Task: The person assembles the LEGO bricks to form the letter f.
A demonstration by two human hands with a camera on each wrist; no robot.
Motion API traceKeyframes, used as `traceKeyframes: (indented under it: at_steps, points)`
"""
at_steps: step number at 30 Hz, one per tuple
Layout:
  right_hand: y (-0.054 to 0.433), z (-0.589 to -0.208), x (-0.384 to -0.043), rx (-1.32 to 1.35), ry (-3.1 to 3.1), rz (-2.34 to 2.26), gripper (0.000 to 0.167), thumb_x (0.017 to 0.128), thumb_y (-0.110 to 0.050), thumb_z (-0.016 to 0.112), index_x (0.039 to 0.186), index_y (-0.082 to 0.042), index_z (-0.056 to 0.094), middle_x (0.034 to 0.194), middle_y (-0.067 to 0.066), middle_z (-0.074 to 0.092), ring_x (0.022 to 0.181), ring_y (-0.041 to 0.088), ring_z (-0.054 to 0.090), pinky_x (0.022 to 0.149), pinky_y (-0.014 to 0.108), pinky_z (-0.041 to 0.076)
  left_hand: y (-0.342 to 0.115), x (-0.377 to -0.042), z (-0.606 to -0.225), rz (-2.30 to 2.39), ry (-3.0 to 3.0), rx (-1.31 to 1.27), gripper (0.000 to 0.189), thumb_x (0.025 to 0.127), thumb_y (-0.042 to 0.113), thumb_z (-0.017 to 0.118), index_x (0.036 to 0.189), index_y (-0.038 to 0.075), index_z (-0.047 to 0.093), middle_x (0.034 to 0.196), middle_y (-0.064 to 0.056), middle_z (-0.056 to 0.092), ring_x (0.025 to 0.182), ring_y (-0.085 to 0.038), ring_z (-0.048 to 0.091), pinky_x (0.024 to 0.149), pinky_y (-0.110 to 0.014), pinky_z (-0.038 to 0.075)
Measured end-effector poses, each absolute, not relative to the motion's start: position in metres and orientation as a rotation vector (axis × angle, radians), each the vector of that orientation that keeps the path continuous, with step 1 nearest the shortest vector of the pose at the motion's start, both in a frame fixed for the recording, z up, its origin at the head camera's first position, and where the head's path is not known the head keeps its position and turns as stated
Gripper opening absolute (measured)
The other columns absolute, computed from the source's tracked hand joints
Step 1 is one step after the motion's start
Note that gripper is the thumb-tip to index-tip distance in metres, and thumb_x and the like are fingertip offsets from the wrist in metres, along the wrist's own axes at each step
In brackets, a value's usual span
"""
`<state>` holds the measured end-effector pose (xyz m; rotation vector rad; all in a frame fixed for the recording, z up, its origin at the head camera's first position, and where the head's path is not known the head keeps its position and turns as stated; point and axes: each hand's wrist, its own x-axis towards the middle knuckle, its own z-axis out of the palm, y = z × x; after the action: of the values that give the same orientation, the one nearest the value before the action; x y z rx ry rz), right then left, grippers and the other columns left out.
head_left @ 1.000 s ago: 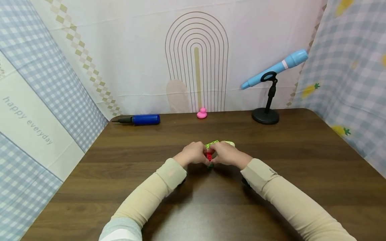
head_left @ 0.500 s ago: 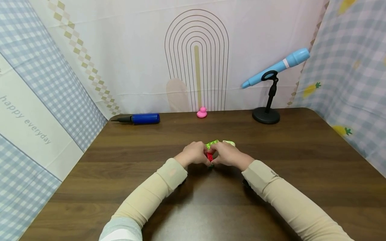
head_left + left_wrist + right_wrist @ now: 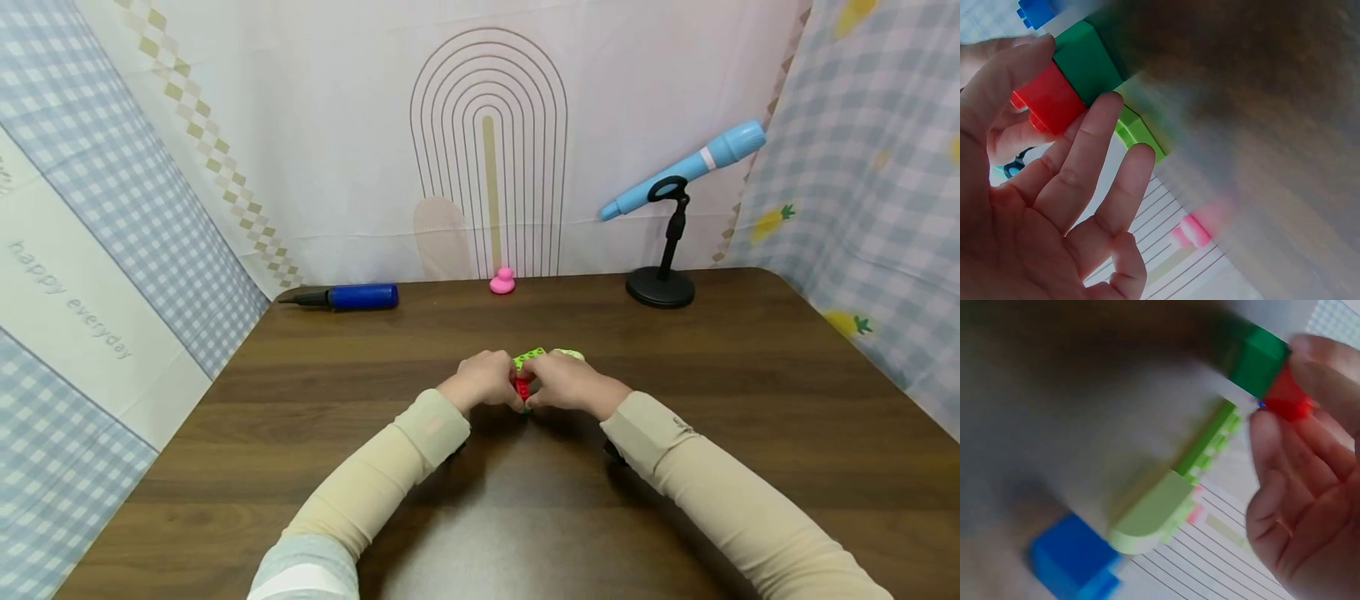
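A red toy building block (image 3: 1060, 100) sits against a dark green block (image 3: 1089, 61), and the two form a small stack. My left hand (image 3: 489, 379) pinches the stack between thumb and index finger, while its other fingers are spread. From the opposite side my right hand (image 3: 567, 382) holds the same stack, fingertips at the red block (image 3: 1286, 394). Just beyond the hands lie a lime green studded block (image 3: 528, 358) and a pale green rounded block (image 3: 572, 354). Blue blocks show near the hands in the wrist views, one in the right wrist view (image 3: 1075, 553).
Along the back of the wooden table (image 3: 375, 358) lie a blue hand pump (image 3: 363, 297) and a pink toy duck (image 3: 502, 282). At back right, a light blue toy microphone (image 3: 686, 171) rests on a black stand (image 3: 660, 287). A printed cloth (image 3: 337, 142) hangs behind.
Both hands stay at the red and green stack with hardly any movement. The head view tilts slightly and returns.
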<state>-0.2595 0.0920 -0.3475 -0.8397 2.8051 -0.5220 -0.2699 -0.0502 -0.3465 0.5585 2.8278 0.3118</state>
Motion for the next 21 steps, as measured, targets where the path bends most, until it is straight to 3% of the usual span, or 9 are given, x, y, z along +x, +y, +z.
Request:
traceKeyframes:
  at_steps: [6, 12, 21]
  points:
    - [0.1, -0.335, -0.261, -0.815, 2.802, -0.44, 0.039, 0.077, -0.027, 0.066, 0.11, -0.008, 0.059, 0.099, 0.002, 0.061, 0.086, 0.016, 0.056, 0.069, 0.033, 0.044, -0.052, -0.269, -0.348, 0.285, 2.839, 0.537, 0.026, 0.062, 0.038, 0.075, 0.058, 0.019, 0.058, 0.058, 0.005, 0.053, 0.06, -0.013, 0.047, 0.055, -0.033, 0.035]
    - [0.115, -0.327, -0.264, -0.796, 2.843, -0.42, 0.031, 0.079, -0.023, 0.064, 0.105, -0.005, 0.061, 0.09, 0.002, 0.061, 0.071, 0.013, 0.051, 0.062, 0.031, 0.043, -0.054, -0.267, -0.346, 0.283, 2.839, 0.527, 0.026, 0.062, 0.039, 0.076, 0.061, 0.019, 0.06, 0.061, 0.005, 0.054, 0.061, -0.014, 0.047, 0.056, -0.034, 0.033]
    - [0.126, -0.332, -0.268, -0.783, 2.866, -0.409, 0.027, 0.079, -0.021, 0.063, 0.102, -0.006, 0.063, 0.088, -0.001, 0.062, 0.077, 0.014, 0.055, 0.065, 0.035, 0.044, -0.052, -0.261, -0.339, 0.299, 2.856, 0.58, 0.023, 0.061, 0.039, 0.076, 0.062, 0.023, 0.06, 0.062, 0.008, 0.055, 0.065, -0.013, 0.049, 0.058, -0.034, 0.033]
